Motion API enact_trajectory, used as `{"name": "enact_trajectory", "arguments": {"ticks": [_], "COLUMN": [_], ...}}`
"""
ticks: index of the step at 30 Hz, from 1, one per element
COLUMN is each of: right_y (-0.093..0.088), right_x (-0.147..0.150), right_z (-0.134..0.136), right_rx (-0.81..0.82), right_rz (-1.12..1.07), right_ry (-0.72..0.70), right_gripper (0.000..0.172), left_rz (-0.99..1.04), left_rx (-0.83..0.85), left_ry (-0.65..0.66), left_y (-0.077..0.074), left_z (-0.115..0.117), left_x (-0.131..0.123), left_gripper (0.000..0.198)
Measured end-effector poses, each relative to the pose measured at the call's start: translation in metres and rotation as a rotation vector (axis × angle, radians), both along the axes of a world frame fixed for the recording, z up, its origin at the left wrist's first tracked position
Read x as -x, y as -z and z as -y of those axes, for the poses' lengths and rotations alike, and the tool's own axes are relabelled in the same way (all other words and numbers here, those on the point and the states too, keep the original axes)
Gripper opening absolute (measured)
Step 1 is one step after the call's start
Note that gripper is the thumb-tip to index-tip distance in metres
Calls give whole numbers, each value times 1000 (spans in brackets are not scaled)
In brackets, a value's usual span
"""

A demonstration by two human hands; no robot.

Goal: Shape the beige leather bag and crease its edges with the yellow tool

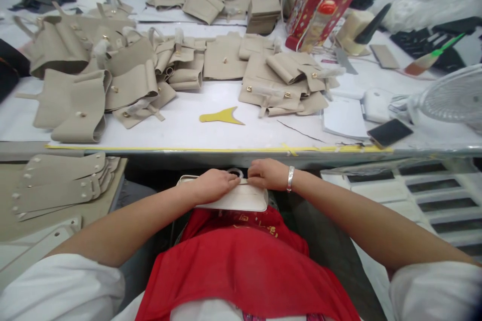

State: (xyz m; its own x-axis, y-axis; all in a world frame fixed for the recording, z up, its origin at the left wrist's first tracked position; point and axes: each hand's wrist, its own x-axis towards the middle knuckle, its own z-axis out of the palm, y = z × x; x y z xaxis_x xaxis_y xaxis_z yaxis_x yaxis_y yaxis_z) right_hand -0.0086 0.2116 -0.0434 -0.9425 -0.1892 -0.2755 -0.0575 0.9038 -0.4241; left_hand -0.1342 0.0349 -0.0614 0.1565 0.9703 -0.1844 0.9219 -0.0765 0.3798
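White bag (233, 202) at lower centre, body formed | far edge pinched by right hand (268, 174); left hand (215, 186) laid across, grip cannot be told | work left not shown | tan pieces (81, 103) strewn upper left

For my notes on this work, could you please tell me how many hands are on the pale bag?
2: on the pale bag, the left hand lies across the left part and the right hand touches the upper right edge.
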Motion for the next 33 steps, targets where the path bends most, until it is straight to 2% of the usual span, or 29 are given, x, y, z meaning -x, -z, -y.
{"name": "enact_trajectory", "arguments": {"ticks": [4,7,15,22,33], "right_y": [11,18,24,29,28], "right_x": [26,36,63,94,147], "right_z": [-7,-5,11,32,87], "right_rx": [215,303,458,439,322], "right_rz": [257,318,464,417,314], "right_ry": [18,-10,-16,-111,-206], "right_gripper": [21,23,28,29,26], "left_rz": [-134,-142,10,81,-195], "left_rx": [-22,-48,52,-9,-68], "left_ry": [86,104,78,41,52], "left_y": [1,3,5,10,9], "left_z": [1,4,37,58,108], "left_x": [-3,2,49,67,91], "left_gripper": [34,34,38,36,42]}}
